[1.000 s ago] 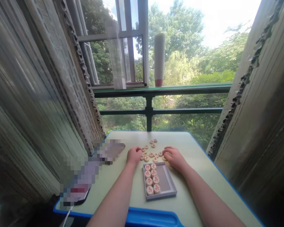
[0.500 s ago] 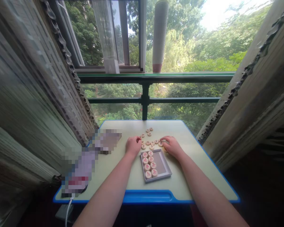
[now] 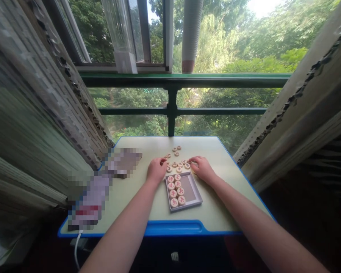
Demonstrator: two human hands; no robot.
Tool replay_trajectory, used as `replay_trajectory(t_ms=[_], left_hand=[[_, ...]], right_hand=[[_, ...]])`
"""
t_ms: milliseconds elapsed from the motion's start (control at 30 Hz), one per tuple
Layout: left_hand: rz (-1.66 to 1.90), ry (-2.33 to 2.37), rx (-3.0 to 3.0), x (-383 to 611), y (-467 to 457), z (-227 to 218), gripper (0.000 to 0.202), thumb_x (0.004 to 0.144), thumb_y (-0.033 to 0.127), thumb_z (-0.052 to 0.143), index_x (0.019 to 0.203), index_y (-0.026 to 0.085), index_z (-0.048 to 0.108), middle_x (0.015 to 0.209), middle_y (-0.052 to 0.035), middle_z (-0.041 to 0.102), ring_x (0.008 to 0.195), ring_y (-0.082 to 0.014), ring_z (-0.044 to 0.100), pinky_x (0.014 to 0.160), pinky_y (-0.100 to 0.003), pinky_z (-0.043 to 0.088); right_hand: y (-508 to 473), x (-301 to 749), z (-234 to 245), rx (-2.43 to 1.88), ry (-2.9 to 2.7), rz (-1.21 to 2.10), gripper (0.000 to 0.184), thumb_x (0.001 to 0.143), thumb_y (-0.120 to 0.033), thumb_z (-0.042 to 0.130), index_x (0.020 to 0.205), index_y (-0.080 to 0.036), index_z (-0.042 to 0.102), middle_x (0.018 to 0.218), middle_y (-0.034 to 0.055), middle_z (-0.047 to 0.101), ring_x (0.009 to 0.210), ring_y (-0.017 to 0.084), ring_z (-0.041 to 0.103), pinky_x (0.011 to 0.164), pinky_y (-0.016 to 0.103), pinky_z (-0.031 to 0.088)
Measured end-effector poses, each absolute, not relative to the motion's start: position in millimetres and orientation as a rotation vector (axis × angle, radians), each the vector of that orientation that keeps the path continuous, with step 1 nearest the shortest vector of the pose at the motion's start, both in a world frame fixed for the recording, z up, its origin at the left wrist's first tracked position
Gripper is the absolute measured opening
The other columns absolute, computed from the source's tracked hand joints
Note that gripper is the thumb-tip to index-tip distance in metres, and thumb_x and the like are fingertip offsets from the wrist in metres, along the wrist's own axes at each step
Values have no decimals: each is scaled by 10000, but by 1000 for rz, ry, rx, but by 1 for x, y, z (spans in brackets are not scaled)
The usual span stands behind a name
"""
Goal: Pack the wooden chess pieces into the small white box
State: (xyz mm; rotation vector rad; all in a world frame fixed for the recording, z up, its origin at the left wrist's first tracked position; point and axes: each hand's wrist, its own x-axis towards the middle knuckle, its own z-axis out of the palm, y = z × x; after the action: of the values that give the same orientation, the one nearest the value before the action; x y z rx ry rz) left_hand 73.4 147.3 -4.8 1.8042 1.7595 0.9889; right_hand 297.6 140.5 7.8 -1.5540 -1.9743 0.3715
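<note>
Round xiangqi pieces (image 3: 174,164) lie in a loose group on the table between my two hands. My left hand (image 3: 157,169) rests at the group's left side, fingers bent but apart, their tips beside the nearest pieces. On the opposite side, my right hand (image 3: 204,169) reaches in with its fingers stretched, touching or just over the rightmost pieces; the fingertips partly cover them. Nearer to me sits a shallow open box (image 3: 199,198). Its left part holds two columns of red-marked xiangqi pieces (image 3: 174,193), and its right part shows bare bottom.
The pale table (image 3: 224,212) has a blue rim and a blue front groove (image 3: 174,227). Blurred-out items (image 3: 92,197) lie at the left, with a white cable (image 3: 77,246) below. Curtains (image 3: 82,110) flank both sides; a green railing (image 3: 216,80) stands behind.
The view has tipped down and shifted slightly, so everything sits higher in the picture. Both hands stay beside the loose pieces, with small finger movements. The boxed pieces look the same.
</note>
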Motion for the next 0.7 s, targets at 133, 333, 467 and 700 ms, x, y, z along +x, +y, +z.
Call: replay_trajectory(t_ms=[133, 333, 467, 700], left_hand=[[1001, 1822, 1648, 77, 154, -3, 162, 755, 223, 512, 835, 166, 641, 860, -60, 670, 794, -166, 588, 726, -264, 443], [1122, 1870, 1689, 84, 166, 4, 143, 751, 265, 538, 746, 160, 634, 826, -61, 647, 752, -155, 576, 717, -258, 441], [1240, 1757, 1677, 81, 172, 3, 145, 762, 248, 520, 768, 155, 631, 847, -49, 635, 725, -129, 571, 710, -236, 453], [1203, 1710, 1849, 80, 170, -4, 158, 768, 236, 511, 741, 144, 636, 805, -52, 625, 730, -136, 563, 716, -246, 450]], right_hand=[[155, 301, 11, -1589, -1990, 491, 193, 762, -166, 501, 836, -167, 679, 884, 66, 647, 797, 162, 567, 794, 282, 426], [156, 303, 4, -1551, -1902, 417, 246, 797, -214, 457, 938, -181, 657, 906, 56, 637, 785, 163, 551, 794, 293, 424], [148, 303, 8, -1452, -2023, 346, 244, 775, -184, 474, 909, -192, 677, 966, 74, 620, 931, 204, 519, 899, 338, 375], [130, 294, 34, -1191, -2369, 397, 145, 707, -246, 599, 811, -212, 694, 882, 43, 643, 860, 200, 496, 838, 330, 381]])
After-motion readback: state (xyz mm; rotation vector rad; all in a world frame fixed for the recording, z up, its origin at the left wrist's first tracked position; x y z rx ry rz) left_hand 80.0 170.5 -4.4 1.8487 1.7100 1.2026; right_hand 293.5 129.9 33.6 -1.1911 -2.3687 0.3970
